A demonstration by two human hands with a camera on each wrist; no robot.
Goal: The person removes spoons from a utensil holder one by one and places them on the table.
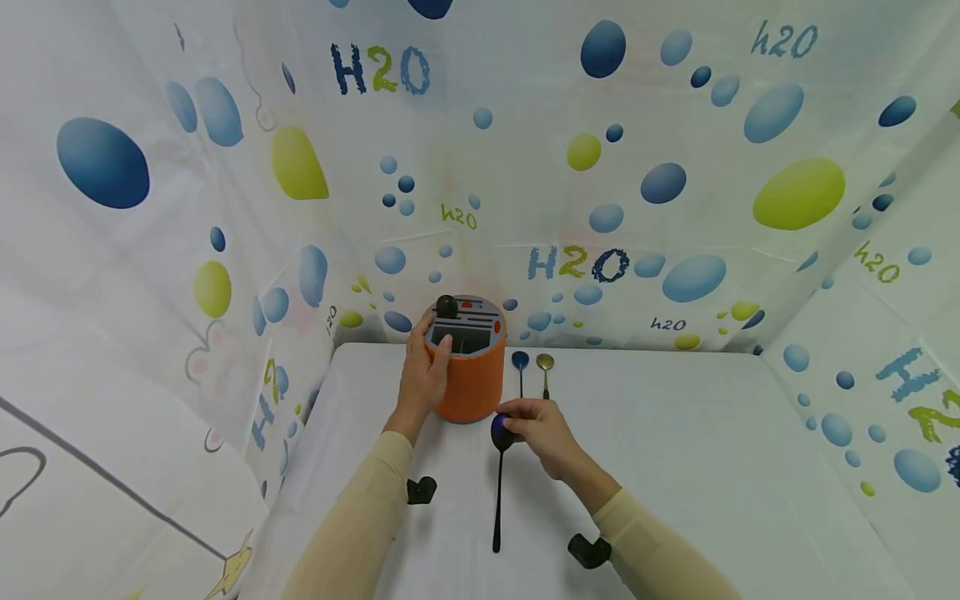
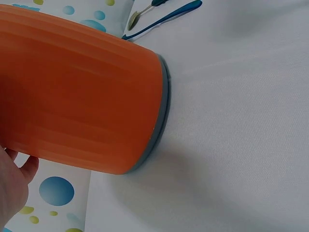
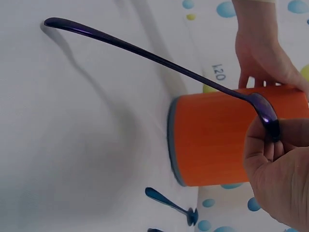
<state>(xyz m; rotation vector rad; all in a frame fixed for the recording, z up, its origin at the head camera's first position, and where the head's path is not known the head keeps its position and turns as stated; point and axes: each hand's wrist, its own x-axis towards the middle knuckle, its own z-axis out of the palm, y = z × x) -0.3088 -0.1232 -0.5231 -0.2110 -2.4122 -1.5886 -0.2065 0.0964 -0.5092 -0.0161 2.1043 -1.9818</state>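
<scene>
The place looks like a small booth closed off by printed sheeting (image 1: 517,167), which hangs behind the table (image 1: 675,433) and along its left and right sides; blue and green ovals (image 1: 103,162) and the lettering "H2O" (image 1: 343,71) dot the sheeting, much as on a bathroom curtain; folds and creases show soft material rather than a solid wall; the tabletop is plain white; a dark spoon (image 1: 500,437) and an orange container (image 1: 472,385) lend a household touch; whether a home, a studio or a lab lies around the booth, the views cannot tell.
</scene>
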